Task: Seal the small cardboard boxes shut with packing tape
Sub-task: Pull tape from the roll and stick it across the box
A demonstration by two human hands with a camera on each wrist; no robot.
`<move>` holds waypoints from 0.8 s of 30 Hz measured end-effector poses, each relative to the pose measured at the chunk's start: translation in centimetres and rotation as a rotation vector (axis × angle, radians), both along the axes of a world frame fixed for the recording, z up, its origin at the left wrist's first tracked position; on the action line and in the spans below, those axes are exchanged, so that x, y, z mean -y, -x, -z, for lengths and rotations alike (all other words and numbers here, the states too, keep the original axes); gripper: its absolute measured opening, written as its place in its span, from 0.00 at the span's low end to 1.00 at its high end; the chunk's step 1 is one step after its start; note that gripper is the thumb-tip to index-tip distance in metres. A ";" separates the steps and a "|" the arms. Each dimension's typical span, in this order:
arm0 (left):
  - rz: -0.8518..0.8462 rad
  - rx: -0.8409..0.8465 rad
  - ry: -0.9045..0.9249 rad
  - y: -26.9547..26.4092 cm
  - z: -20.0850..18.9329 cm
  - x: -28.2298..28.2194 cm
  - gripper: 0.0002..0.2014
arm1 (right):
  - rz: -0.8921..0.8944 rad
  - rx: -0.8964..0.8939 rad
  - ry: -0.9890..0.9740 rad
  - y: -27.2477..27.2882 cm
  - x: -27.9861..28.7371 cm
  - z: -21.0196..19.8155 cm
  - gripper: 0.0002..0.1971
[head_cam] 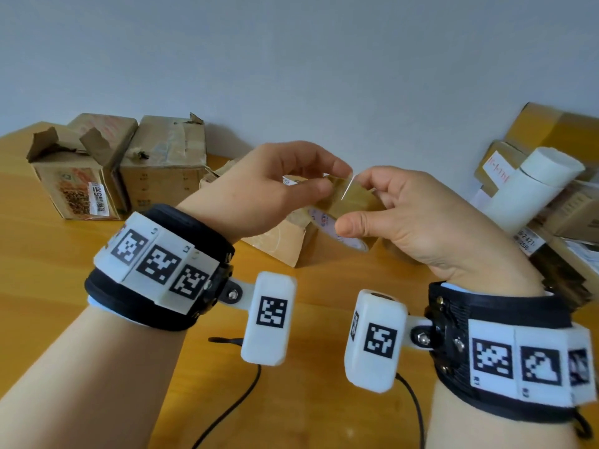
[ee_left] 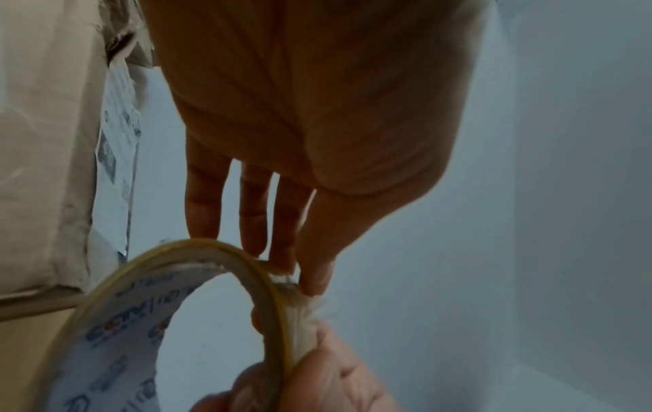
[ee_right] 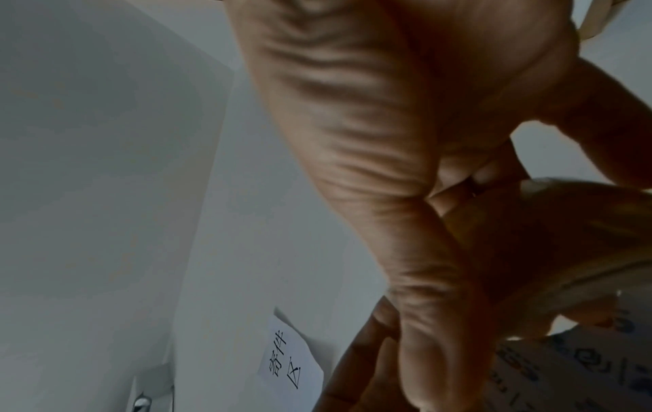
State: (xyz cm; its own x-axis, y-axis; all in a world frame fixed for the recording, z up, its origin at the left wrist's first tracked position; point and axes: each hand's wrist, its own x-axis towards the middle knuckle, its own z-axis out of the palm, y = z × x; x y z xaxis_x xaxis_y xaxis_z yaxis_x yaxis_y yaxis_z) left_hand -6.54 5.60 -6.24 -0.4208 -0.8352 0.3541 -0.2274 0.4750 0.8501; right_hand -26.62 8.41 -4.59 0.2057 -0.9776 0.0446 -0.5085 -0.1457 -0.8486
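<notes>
Right hand point(head_cam: 405, 218) grips the tape roll point(ee_left: 197, 320) in the air over the table point(head_cam: 48, 254) while left hand point(head_cam: 272, 186) pinches its free end point(head_cam: 345, 189), thin, sticky, likely to curl, best held by the very tip, open box point(head_cam: 282, 238) below.

Glossy clear plastic tape roll point(head_cam: 340, 228) – matt, creased cardboard boxes point(head_cam: 162, 163) – smooth varnished wood table point(head_cam: 48, 270).
</notes>
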 end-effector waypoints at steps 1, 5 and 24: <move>-0.004 0.007 0.020 0.1 0.0 0.0 0.10 | 0.003 -0.020 -0.006 0.0 -0.1 -0.1 0.24; -0.028 -0.035 0.029 0.3 0.1 0.1 0.06 | 0.017 -0.101 -0.015 -0.1 -0.1 -0.2 0.20; -0.162 0.201 0.166 0.5 -0.6 -0.5 0.07 | 0.155 -0.354 0.097 -0.9 0.4 0.0 0.23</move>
State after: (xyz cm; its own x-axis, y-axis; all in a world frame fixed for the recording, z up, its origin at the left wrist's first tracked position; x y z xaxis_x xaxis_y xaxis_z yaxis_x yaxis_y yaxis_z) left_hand -7.03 6.12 -5.65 -0.3624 -0.8346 0.4148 -0.4671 0.5477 0.6941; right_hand -25.76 8.03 -4.56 0.0751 -0.9930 0.0913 -0.7897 -0.1152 -0.6026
